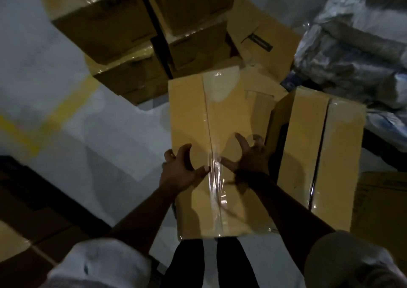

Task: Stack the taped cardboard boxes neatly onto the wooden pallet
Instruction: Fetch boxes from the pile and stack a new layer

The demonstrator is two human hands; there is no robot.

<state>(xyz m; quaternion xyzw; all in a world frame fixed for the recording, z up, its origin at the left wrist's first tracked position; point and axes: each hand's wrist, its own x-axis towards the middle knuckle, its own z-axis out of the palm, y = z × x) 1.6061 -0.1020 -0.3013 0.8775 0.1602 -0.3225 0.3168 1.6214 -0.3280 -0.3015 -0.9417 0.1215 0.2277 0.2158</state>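
A taped cardboard box (220,116) lies lengthwise in front of me, with clear tape along its middle seam. My left hand (180,168) grips its left edge, fingers curled over the side and thumb on top. My right hand (248,157) sits on the top near the right edge. Its fingers are spread and bent, and its thumb is stretched toward the tape. A second taped box (319,155) stands close beside it on the right. Two stacks of taped boxes (103,30) (193,16) rise ahead. I cannot make out a wooden pallet.
Plastic-wrapped bundles (352,50) pile up at the upper right. A loose flat carton (259,39) leans behind the held box. More cardboard (381,210) sits at the far right. Dark brown shapes (33,221) fill the lower left. A yellow line (72,105) crosses the pale floor on the left.
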